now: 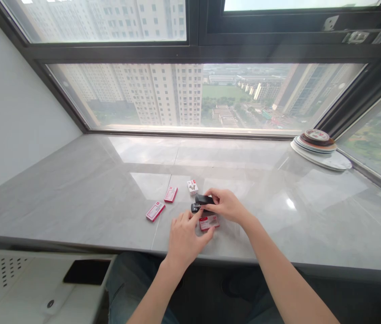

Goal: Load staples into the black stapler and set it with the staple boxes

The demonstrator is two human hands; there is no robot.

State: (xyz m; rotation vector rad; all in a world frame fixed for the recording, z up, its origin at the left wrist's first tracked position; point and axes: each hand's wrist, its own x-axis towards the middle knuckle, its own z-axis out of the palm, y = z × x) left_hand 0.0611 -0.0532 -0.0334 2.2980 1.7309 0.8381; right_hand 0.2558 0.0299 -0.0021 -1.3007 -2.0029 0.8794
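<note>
A black stapler point(204, 200) lies on the grey stone sill, its front end pointing left. My right hand point(226, 204) grips the stapler from the right, thumb and fingers closed around its body. My left hand point(185, 236) is open, its index fingertip touching the stapler near its front and the thumb stretched out apart. Between my left hand's thumb and the stapler sits a red and white staple box point(209, 222). Just behind the stapler stands a small white box point(192, 187) with red print. Two more red and white boxes, a nearer one point(156, 211) and a farther one point(170, 194), lie to the left.
Several stacked round plates or mats point(322, 153) stand at the far right by the window. A dark window frame point(190, 54) borders the sill point(75, 189) at the back. Below its front edge at left is a white perforated chair or cabinet point(31, 288) with a black rectangle point(85, 272).
</note>
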